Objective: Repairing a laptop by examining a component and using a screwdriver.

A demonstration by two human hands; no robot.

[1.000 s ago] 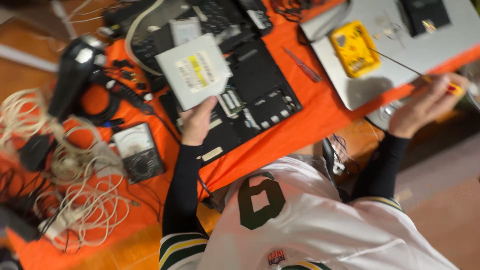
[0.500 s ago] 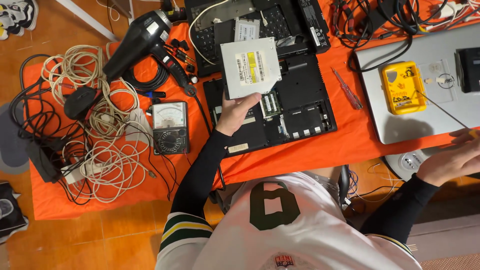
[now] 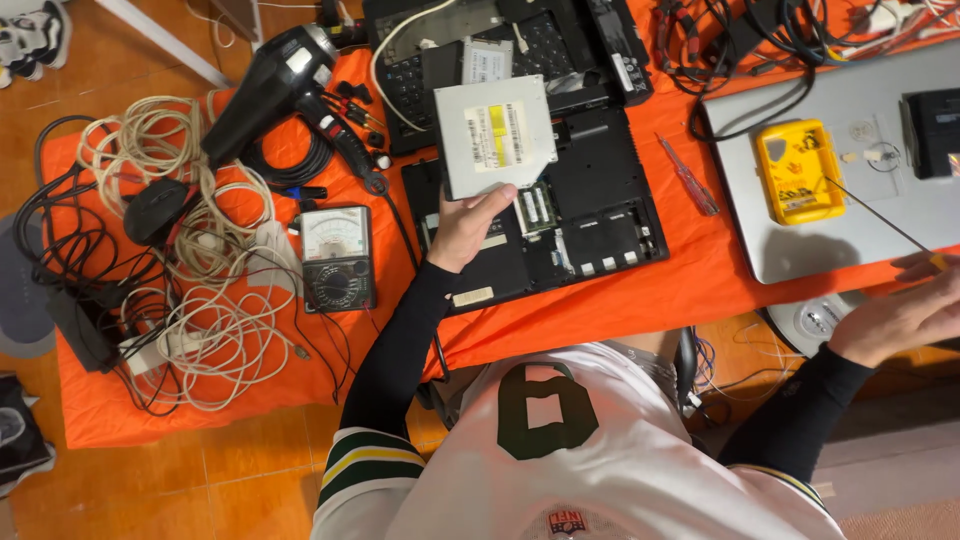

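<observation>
I saw my left hand (image 3: 465, 225) gripping a flat silver optical drive (image 3: 495, 135) with a yellow-and-white label, while my right hand (image 3: 900, 315) pinched a thin-shafted screwdriver (image 3: 880, 222).

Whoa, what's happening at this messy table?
A person is taking apart a laptop lying opened up on an orange cloth. The left hand holds a flat silver disc drive lifted over the laptop. The right hand holds a thin screwdriver whose tip points toward a yellow box on a grey panel. A hairdryer, meter and tangled cables lie to the left.
</observation>
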